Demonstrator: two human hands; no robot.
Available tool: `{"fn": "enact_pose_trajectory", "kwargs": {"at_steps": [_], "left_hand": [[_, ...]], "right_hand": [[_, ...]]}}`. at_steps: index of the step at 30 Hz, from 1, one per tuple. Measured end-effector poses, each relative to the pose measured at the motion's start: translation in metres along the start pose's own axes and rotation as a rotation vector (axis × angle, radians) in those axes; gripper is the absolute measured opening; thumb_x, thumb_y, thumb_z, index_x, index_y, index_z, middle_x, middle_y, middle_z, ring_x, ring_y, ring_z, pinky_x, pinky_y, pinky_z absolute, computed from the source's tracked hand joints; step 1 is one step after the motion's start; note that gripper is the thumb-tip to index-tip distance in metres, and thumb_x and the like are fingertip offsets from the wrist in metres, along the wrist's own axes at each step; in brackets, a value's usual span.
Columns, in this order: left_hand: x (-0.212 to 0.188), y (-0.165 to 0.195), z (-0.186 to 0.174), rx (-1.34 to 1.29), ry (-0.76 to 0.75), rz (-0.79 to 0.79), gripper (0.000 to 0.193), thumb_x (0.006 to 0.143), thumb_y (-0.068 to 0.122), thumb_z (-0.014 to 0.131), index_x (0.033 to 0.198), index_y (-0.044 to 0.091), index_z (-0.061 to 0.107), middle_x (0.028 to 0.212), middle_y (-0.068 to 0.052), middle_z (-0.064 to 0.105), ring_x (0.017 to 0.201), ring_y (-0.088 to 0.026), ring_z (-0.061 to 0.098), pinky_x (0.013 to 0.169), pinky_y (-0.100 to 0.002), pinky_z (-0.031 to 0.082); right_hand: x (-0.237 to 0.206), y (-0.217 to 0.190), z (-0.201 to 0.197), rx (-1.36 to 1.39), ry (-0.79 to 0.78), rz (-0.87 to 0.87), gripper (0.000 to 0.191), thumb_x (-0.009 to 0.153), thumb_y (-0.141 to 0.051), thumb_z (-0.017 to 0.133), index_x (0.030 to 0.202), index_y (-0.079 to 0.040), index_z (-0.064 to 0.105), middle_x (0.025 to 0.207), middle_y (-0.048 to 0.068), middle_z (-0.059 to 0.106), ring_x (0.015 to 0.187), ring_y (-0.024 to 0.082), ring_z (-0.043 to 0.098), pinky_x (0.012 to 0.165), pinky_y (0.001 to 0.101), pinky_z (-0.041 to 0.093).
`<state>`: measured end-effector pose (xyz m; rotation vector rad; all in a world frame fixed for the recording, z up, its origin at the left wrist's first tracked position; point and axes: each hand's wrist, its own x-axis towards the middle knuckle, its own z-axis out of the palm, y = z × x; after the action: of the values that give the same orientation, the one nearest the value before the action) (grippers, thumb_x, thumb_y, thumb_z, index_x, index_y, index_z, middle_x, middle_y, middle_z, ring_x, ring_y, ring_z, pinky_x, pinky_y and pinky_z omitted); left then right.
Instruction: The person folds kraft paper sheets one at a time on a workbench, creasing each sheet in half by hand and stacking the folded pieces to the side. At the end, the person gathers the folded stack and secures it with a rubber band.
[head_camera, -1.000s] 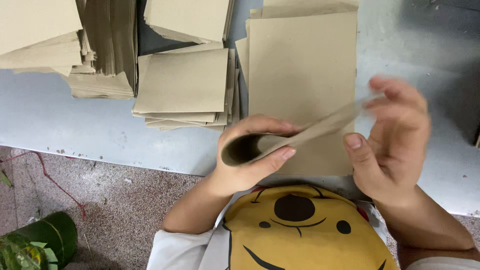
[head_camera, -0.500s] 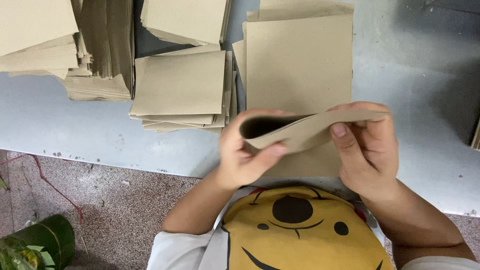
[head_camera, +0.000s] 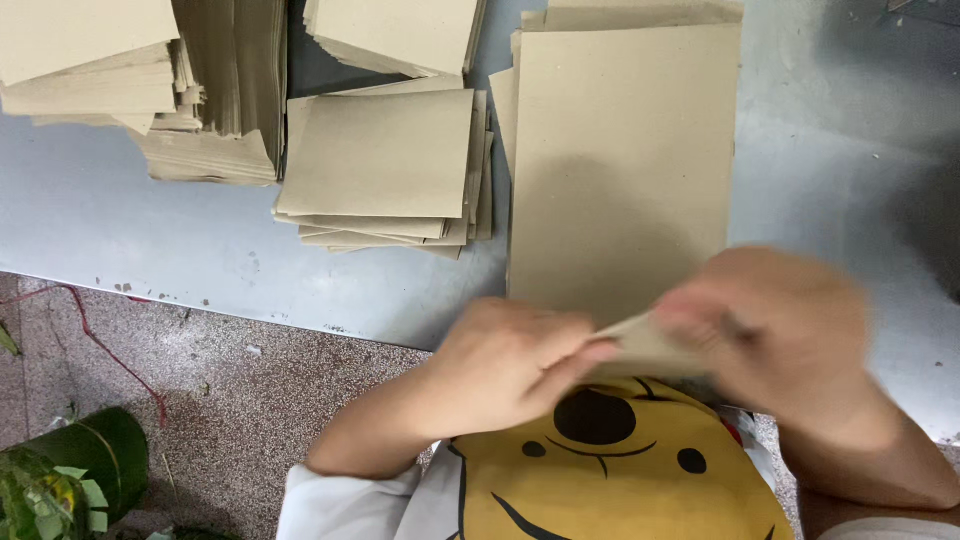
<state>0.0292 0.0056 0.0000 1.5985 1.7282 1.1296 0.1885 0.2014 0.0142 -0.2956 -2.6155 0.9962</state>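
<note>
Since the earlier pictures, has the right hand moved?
Yes. The right hand, blurred, has come down and left towards the left hand, judged against the tall brown sheet stack.

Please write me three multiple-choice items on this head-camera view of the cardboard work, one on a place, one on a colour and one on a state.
1. Where does the large flat cardboard sheet lie?
A. On the speckled floor
B. On the grey table, beyond both hands
C. Across the green plant

2. What colour is the cartoon-bear print on the person's shirt?
A. Yellow
B. Blue
C. Red

3. How is the small cardboard piece held?
A. Lying untouched on the table
B. Pinched by the left hand alone
C. Gripped between both hands

Answers:
1 B, the sheet rests on the grey table, right of the stack of folded pieces.
2 A, the print is yellow with black features.
3 C, the left hand and the motion-blurred right hand both close on it.
</note>
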Motion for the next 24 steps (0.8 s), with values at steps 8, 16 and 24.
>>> {"fn": "enact_pose_trajectory", "kwargs": {"at_steps": [8, 16, 24], "left_hand": [[-0.031, -0.004, -0.038, 0.179, -0.053, -0.088, 0.013, 0.095, 0.020, 0.072, 0.101, 0.009, 0.070, 0.065, -0.008, 0.065, 0.059, -0.028, 0.068, 0.053, -0.042, 0.049], [-0.063, -0.043, -0.101, 0.507, 0.838, -0.167, 0.022, 0.101, -0.012, 0.064, 0.114, 0.004, 0.071, 0.118, -0.015, 0.074, 0.114, -0.026, 0.073, 0.100, -0.036, 0.058], [-0.074, -0.111, -0.102, 0.427, 0.350, -0.335, 0.037, 0.079, -0.004, 0.057, 0.108, 0.014, 0.074, 0.124, -0.007, 0.076, 0.129, -0.029, 0.067, 0.124, -0.054, 0.033]], "right_hand": [[-0.017, 0.046, -0.006, 0.184, 0.250, 0.190, 0.023, 0.104, -0.023, 0.072, 0.101, -0.001, 0.068, 0.090, 0.008, 0.069, 0.070, 0.011, 0.062, 0.065, 0.0234, 0.047], [0.008, 0.012, 0.009, -0.252, -0.292, -0.198, 0.051, 0.076, -0.054, 0.078, 0.104, -0.013, 0.069, 0.109, 0.004, 0.069, 0.105, 0.027, 0.065, 0.091, 0.0411, 0.051], [-0.005, 0.021, 0.027, -0.174, -0.479, -0.072, 0.036, 0.071, -0.042, 0.080, 0.093, -0.015, 0.072, 0.105, -0.001, 0.068, 0.102, 0.027, 0.060, 0.086, 0.0388, 0.051]]}}
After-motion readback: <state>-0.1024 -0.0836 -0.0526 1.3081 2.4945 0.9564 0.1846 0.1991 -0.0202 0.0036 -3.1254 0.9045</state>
